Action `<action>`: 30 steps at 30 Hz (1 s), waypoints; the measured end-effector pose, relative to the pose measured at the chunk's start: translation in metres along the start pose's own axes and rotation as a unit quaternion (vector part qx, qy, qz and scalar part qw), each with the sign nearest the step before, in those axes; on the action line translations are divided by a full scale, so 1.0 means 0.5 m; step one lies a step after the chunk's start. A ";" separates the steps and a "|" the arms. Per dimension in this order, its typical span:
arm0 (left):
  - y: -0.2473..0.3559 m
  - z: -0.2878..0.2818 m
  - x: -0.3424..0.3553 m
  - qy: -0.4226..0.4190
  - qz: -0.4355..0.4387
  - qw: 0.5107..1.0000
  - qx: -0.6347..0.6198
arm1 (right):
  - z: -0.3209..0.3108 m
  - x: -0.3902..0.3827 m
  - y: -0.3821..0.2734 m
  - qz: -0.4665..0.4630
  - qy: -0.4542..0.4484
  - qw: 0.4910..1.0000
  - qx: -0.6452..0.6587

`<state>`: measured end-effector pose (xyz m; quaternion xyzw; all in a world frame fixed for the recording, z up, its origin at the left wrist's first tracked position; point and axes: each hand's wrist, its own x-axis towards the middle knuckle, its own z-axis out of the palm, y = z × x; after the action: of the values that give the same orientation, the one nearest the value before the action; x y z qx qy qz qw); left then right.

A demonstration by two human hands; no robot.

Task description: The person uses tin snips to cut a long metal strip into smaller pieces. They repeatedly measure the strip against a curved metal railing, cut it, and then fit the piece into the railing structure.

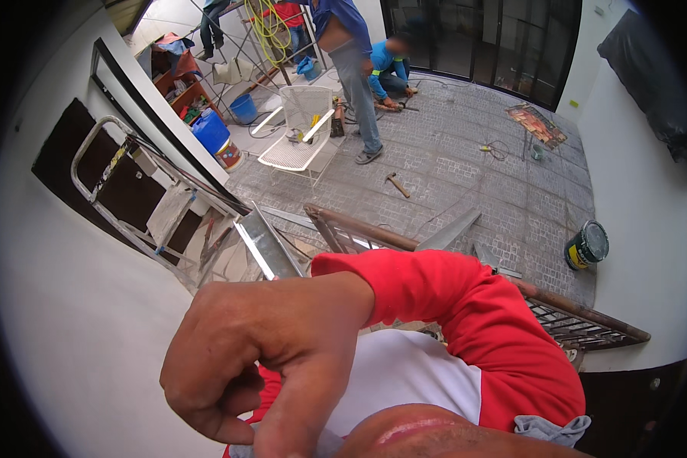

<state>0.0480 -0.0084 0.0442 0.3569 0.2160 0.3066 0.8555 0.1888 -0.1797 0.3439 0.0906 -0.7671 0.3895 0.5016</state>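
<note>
Diffuse, fairly bright daylight covers the scene, palest on the white metal chair. Soft shadow darkens the curled underside of the right hand; the glass doors read near-black. Fisheye distortion bows the tiled floor's right edge, black vignetting fills the corners, and a crouching worker's head is blurred.

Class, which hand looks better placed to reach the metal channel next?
Probably the right hand: it's raised, just below the metal channel in the picture; the left hand isn't clearly visible.
</note>
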 end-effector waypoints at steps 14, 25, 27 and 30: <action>-0.004 -0.056 -0.050 0.167 0.071 0.983 -0.014 | -0.008 -0.060 0.069 0.083 0.071 0.993 -0.045; 0.059 -0.149 -0.077 0.158 0.136 0.978 0.021 | -0.442 -0.597 0.258 0.523 0.468 0.617 -0.354; 0.061 -0.161 -0.079 0.158 0.142 0.977 0.014 | -0.468 -0.687 0.268 0.479 0.481 0.649 -0.343; 0.062 -0.179 -0.082 0.157 0.144 0.977 0.010 | -0.504 -0.758 0.251 0.506 0.532 0.613 -0.291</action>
<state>-0.0455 0.0239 0.0151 0.3406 0.2969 0.4766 0.7541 0.4807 -0.0160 0.0104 -0.6858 -0.3625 0.3181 0.5451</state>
